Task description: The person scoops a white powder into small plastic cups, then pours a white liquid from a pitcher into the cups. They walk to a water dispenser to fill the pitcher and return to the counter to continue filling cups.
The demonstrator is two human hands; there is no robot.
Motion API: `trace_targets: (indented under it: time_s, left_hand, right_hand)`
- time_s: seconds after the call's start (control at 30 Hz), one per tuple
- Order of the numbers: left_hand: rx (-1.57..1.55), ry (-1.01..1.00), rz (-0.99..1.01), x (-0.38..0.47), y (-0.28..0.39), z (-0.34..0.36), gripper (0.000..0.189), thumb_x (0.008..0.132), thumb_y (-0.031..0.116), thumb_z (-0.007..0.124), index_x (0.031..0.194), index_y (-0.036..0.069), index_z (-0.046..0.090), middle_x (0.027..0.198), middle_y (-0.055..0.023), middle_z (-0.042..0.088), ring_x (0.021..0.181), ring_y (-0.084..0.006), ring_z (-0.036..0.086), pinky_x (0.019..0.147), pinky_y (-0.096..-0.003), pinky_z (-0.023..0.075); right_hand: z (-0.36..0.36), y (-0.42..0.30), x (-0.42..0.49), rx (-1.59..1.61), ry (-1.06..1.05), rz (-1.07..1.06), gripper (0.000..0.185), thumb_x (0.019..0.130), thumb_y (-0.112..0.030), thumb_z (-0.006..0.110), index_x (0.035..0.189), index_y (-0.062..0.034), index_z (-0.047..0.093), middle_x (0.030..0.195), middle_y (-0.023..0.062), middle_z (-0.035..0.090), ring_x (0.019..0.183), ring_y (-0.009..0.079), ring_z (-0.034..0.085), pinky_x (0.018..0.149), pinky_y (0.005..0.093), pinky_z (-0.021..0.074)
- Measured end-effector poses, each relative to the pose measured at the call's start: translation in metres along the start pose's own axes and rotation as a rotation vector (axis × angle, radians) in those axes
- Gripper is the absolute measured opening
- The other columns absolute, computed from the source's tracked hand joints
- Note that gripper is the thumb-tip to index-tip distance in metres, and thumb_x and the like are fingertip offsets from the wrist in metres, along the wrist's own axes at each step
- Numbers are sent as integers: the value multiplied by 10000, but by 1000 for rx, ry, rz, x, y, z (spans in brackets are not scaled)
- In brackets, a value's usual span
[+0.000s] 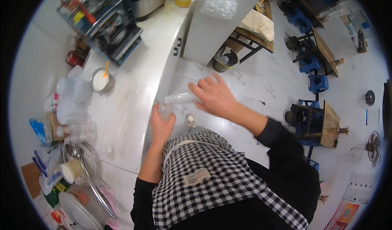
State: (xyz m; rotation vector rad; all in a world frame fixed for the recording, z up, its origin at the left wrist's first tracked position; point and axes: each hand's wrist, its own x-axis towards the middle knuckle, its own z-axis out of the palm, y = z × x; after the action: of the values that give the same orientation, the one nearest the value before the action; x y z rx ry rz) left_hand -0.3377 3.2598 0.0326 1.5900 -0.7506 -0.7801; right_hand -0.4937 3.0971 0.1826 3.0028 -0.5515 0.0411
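My left hand (161, 126) grips a clear bottle (165, 111) beside the counter's front edge. My right hand (216, 98) holds a second clear bottle (183, 97) tipped nearly level, its narrow end pointing left. That end meets or overlaps the mouth of the lower bottle; blur hides whether they touch and whether any liquid runs between them. Left of both hands, a metal bowl (111, 83) of white contents stands on the white counter (131, 107), with an orange-handled utensil (106, 67) in it.
Clear plastic bottles (81, 129) lie along the wall. A metal ladle (92, 178) rests near a lidded container (76, 211). A dark metal appliance (122, 43) stands at the counter's far part. Beyond the white partition (208, 25) are a lined bin (225, 61) and blue stools (318, 83).
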Motion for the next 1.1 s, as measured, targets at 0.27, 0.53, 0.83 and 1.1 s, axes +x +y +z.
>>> trace_targets:
  time_s: [0.27, 0.53, 0.83, 1.1]
  left_hand:
    - [-230, 84, -204, -5, 4, 27, 444, 875, 63, 706, 1282, 21, 532, 1121, -107, 676, 1074, -199, 631, 945, -363, 503]
    - [-690, 270, -111, 8, 28, -69, 354, 890, 98, 645, 1226, 31, 558, 1130, -131, 683, 1114, -264, 635, 1040, -420, 453]
    - [-972, 481, 140, -56, 18, -219, 379, 854, 136, 660, 1206, 29, 565, 1138, -152, 680, 1146, -308, 633, 1058, -459, 456]
    - [-437, 818, -113, -178, -45, -282, 328, 852, 25, 667, 1168, 50, 588, 1161, -89, 660, 1074, -179, 608, 991, -346, 453]
  right_hand:
    - [176, 64, -113, 871, -42, 792, 686, 836, -421, 826, 1362, -57, 578, 1265, 179, 681, 1187, 324, 649, 1006, 417, 506]
    - [252, 292, -83, 289, 217, 1056, 814, 853, -453, 811, 1448, 4, 496, 1369, 234, 619, 1261, 335, 605, 1045, 432, 485]
    - [347, 66, -57, 519, -153, 683, 404, 933, -378, 727, 1179, -61, 684, 847, 117, 704, 786, 299, 697, 735, 421, 550]
    - [323, -151, -80, 812, -583, 423, 376, 905, -358, 732, 1120, -50, 729, 913, 134, 757, 835, 274, 732, 777, 379, 572]
